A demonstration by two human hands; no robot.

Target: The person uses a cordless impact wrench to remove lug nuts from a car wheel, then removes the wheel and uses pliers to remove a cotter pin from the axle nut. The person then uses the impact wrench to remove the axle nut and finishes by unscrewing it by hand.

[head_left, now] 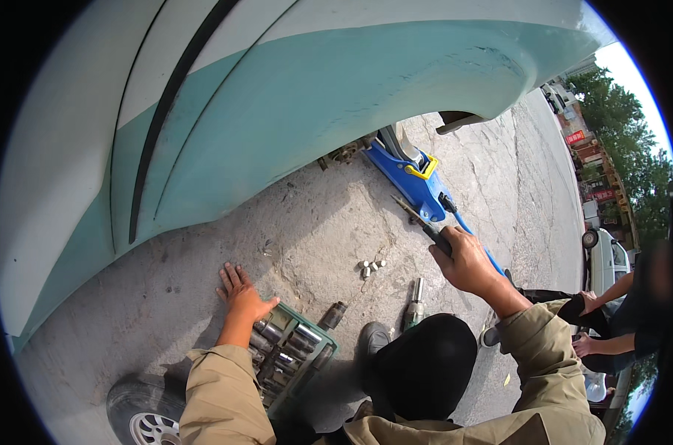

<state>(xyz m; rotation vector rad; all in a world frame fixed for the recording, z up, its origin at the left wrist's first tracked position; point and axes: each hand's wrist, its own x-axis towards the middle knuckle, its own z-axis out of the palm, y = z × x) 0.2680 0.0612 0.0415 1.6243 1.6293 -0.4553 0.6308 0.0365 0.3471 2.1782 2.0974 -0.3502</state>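
The right hand (466, 261) has its grip wrapped round the black handle of a slim tool (430, 231), whose metal end lies near a blue jack (414, 185). The left hand (245, 298) has its grip spread, thumb at the corner of a green socket case (323, 334); I cannot tell whether its fingers touch the pavement (203, 285). Between the hands lie small metal pieces (365, 273). Beyond stands a teal-and-white vehicle (336, 104).
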